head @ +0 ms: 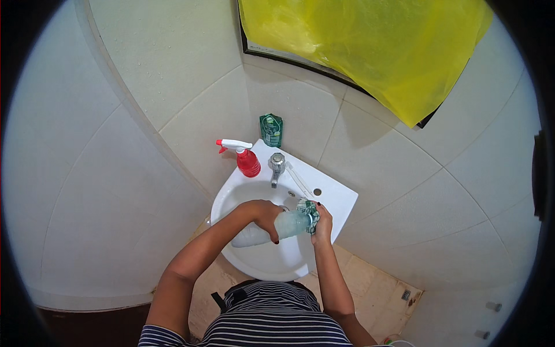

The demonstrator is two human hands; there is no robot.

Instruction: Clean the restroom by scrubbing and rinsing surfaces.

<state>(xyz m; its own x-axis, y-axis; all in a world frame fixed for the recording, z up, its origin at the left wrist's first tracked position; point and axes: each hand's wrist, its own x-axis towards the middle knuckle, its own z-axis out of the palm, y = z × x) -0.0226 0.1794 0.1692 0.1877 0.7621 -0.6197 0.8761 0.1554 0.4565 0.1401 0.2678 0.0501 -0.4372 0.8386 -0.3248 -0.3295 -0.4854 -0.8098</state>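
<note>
My left hand [268, 217] is wrapped around the middle of a translucent plastic bottle [292, 224], which lies nearly sideways over the white washbasin [279, 264]. At the bottle's right end, my right hand [323, 223] holds a green-and-white patterned cloth [308, 209] against the neck. The bottle's base points to the left. Part of the cloth is hidden behind the bottle and my fingers. Behind my hands stands the chrome tap [277, 165] of the basin.
A red spray bottle [248, 163] with a white head stands on the basin's back left rim. A green refill pouch [271, 131] leans at the wall behind the tap. Above, yellow plastic sheeting [368, 43] covers a dark-framed panel. A floor drain [406, 295] lies at lower right.
</note>
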